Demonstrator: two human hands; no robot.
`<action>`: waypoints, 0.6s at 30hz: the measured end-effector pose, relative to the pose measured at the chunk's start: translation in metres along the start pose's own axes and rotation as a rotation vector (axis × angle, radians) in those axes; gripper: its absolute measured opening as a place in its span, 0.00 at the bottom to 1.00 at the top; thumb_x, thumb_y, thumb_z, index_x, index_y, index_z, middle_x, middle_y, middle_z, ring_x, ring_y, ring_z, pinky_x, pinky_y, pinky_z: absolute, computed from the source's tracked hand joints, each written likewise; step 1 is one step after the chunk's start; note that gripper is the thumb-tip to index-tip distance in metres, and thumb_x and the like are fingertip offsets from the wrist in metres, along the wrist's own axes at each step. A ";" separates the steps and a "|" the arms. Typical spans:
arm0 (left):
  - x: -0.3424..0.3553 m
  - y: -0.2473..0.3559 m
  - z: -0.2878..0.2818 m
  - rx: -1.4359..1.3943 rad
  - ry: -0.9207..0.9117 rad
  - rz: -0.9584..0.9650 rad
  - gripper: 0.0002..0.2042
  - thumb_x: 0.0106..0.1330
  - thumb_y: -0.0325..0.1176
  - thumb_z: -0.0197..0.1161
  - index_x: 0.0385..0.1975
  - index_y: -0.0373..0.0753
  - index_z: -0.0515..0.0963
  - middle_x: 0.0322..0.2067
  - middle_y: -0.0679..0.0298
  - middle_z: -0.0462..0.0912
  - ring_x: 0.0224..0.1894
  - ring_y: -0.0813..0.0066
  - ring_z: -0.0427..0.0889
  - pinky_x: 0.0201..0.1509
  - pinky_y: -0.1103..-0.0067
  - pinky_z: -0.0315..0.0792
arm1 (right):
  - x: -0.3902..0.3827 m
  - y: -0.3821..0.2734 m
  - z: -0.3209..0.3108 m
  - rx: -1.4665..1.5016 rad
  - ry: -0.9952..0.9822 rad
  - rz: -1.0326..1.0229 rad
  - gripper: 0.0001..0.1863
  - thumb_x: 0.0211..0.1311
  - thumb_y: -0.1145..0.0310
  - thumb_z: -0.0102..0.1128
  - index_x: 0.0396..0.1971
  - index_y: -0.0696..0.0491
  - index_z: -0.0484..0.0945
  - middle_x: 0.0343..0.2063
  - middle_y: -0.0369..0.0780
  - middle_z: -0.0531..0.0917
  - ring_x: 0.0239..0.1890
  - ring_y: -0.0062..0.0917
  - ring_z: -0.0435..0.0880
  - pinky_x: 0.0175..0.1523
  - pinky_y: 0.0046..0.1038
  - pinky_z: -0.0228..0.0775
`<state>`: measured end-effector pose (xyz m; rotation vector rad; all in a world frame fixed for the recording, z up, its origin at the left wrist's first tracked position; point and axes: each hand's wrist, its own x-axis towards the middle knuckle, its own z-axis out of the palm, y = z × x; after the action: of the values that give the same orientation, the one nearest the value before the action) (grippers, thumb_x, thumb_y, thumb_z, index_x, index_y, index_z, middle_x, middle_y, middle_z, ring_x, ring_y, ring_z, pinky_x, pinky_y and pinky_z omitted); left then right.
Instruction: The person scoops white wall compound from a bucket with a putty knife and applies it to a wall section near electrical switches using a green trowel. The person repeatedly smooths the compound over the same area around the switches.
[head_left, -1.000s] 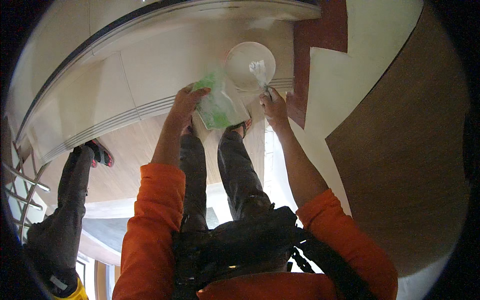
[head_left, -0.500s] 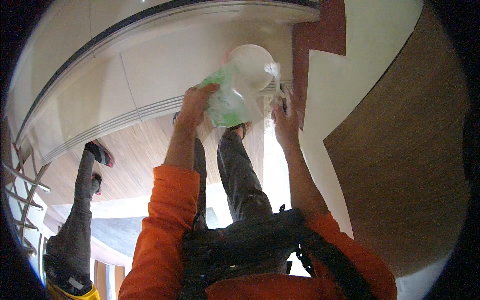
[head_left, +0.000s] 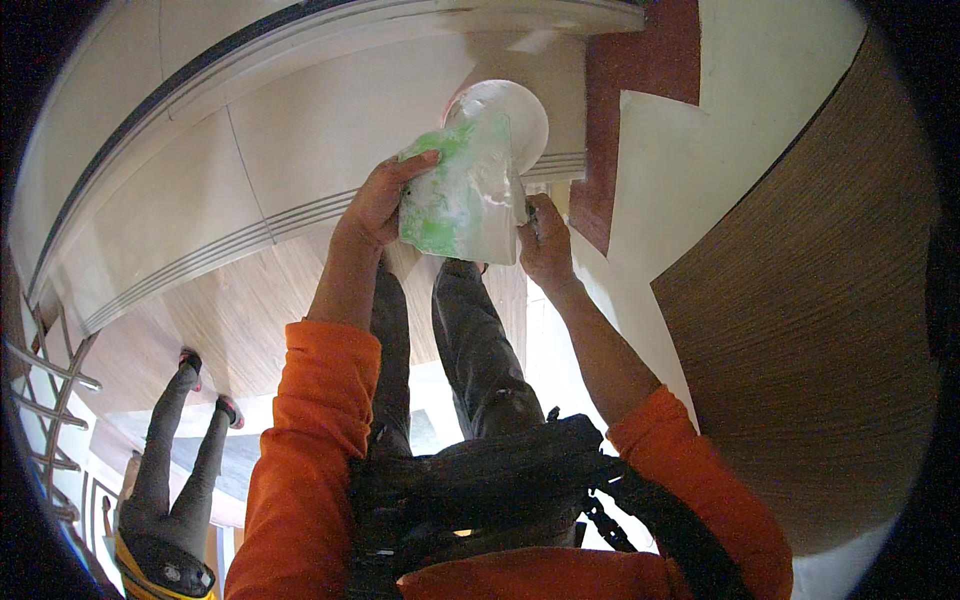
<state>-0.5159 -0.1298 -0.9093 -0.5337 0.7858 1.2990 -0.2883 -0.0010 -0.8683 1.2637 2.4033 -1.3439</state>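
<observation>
My left hand (head_left: 378,203) grips the left edge of a green sheet (head_left: 432,225), thumb on top. White paste, like putty, is smeared thickly over the sheet, mostly on its right half. My right hand (head_left: 547,243) is closed round the handle of what looks like a putty knife (head_left: 530,208), close against the sheet's right edge. Its blade is largely hidden by the sheet and paste. Just beyond the sheet sits a round white tub (head_left: 530,125) with a pinkish left rim, partly covered by the sheet.
A pale stepped ledge (head_left: 330,130) with grooved edging curves across the far side. Wood-look floor (head_left: 270,290) lies below it. To the right stand a dark red strip (head_left: 640,75) and a brown wood-grain panel (head_left: 800,330). Metal rails (head_left: 50,410) and another person's legs (head_left: 195,465) are at left.
My right hand has brought the white-loaded tool left and inward to the sheet's edge. The sheet has tilted more fully into view. The other person has moved further back at left.
</observation>
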 end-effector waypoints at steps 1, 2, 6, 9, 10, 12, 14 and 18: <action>0.002 0.000 -0.001 0.033 0.004 0.009 0.22 0.67 0.41 0.66 0.55 0.31 0.76 0.43 0.56 0.86 0.39 0.64 0.88 0.49 0.69 0.83 | 0.003 0.001 0.001 -0.052 0.021 -0.043 0.14 0.62 0.74 0.59 0.47 0.58 0.73 0.39 0.51 0.78 0.43 0.51 0.80 0.50 0.43 0.71; 0.003 -0.001 -0.002 0.037 0.000 0.024 0.22 0.67 0.39 0.66 0.54 0.30 0.76 0.43 0.55 0.86 0.39 0.64 0.88 0.47 0.69 0.84 | 0.005 0.005 0.002 -0.146 0.021 -0.076 0.15 0.61 0.74 0.59 0.47 0.58 0.73 0.39 0.51 0.78 0.44 0.51 0.79 0.51 0.44 0.71; 0.005 -0.001 -0.003 0.066 -0.015 0.087 0.21 0.68 0.38 0.67 0.53 0.28 0.76 0.43 0.54 0.86 0.39 0.65 0.89 0.47 0.69 0.85 | 0.018 0.024 -0.001 -0.417 -0.012 -0.142 0.17 0.57 0.76 0.61 0.48 0.58 0.73 0.41 0.51 0.76 0.49 0.50 0.77 0.54 0.47 0.68; 0.000 0.008 -0.004 0.037 -0.018 0.135 0.22 0.68 0.39 0.68 0.53 0.28 0.76 0.43 0.54 0.86 0.40 0.65 0.89 0.49 0.69 0.85 | 0.033 0.032 -0.004 -0.544 -0.027 -0.182 0.18 0.56 0.77 0.62 0.49 0.59 0.74 0.42 0.51 0.76 0.49 0.50 0.76 0.56 0.47 0.67; -0.001 0.012 -0.005 0.018 -0.024 0.149 0.22 0.68 0.40 0.68 0.53 0.29 0.76 0.44 0.55 0.86 0.41 0.65 0.89 0.50 0.68 0.84 | 0.037 0.037 -0.006 -0.591 -0.023 -0.200 0.19 0.56 0.77 0.62 0.49 0.59 0.74 0.43 0.51 0.77 0.49 0.50 0.76 0.56 0.47 0.66; 0.004 0.026 -0.013 0.058 -0.041 0.166 0.22 0.68 0.41 0.68 0.54 0.30 0.76 0.45 0.55 0.86 0.42 0.64 0.88 0.51 0.68 0.84 | 0.038 0.057 -0.003 -0.501 0.091 -0.206 0.15 0.62 0.71 0.61 0.48 0.59 0.76 0.41 0.50 0.78 0.47 0.45 0.78 0.54 0.44 0.68; 0.009 0.036 -0.022 0.038 -0.056 0.163 0.23 0.69 0.42 0.67 0.55 0.30 0.76 0.46 0.55 0.86 0.44 0.63 0.88 0.52 0.68 0.83 | 0.037 0.071 -0.001 -0.361 0.180 -0.138 0.15 0.66 0.66 0.61 0.48 0.58 0.76 0.41 0.47 0.80 0.45 0.38 0.80 0.54 0.41 0.69; 0.015 0.024 -0.027 -0.021 0.007 0.130 0.23 0.71 0.42 0.64 0.56 0.30 0.75 0.47 0.54 0.85 0.45 0.62 0.88 0.52 0.69 0.83 | 0.033 0.081 -0.004 0.094 0.067 0.137 0.17 0.71 0.58 0.58 0.49 0.56 0.76 0.40 0.41 0.80 0.46 0.29 0.80 0.54 0.34 0.71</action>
<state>-0.5434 -0.1351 -0.9358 -0.5107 0.8240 1.4269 -0.2516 0.0432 -0.9340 1.4907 2.2712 -1.4113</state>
